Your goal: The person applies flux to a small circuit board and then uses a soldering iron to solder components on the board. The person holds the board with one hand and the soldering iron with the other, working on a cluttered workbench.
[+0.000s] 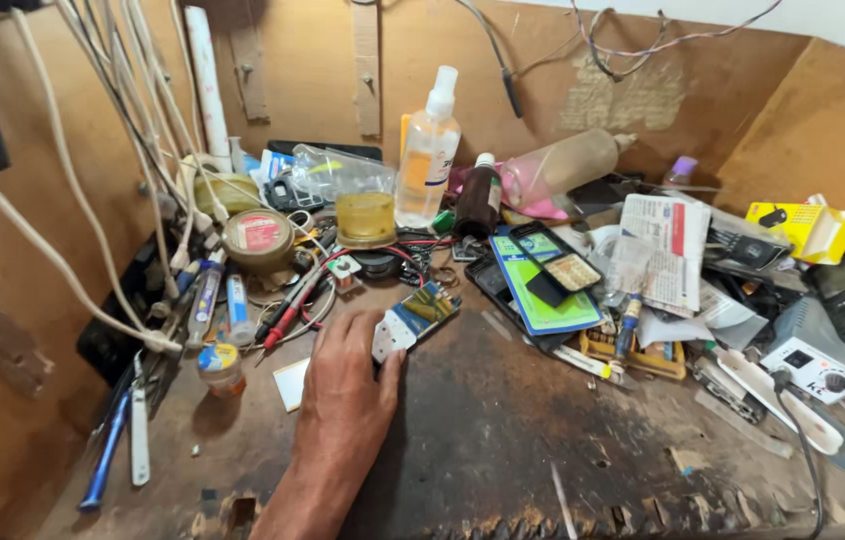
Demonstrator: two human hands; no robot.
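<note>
The left hand [348,375] lies flat, fingers loose, fingertips resting on a small phone [415,318] with a colourful screen, gripping nothing. Just left of the wrist sits a white card [292,384]. Beyond the fingers stand a clear spray bottle [429,150] of pale liquid and a round red-labelled tin [258,238]. Far right, a yellow package [808,230] lies on the scorched wooden bench [503,440].

A clear spray bottle [428,150] is standing upright at the back of the worn wooden bench [503,440], with a dark brown bottle [480,198] just beside it. White cables [93,160] are hanging along the left wall. A yellow box [811,228] is lying far right, above a white control unit [815,362].
</note>
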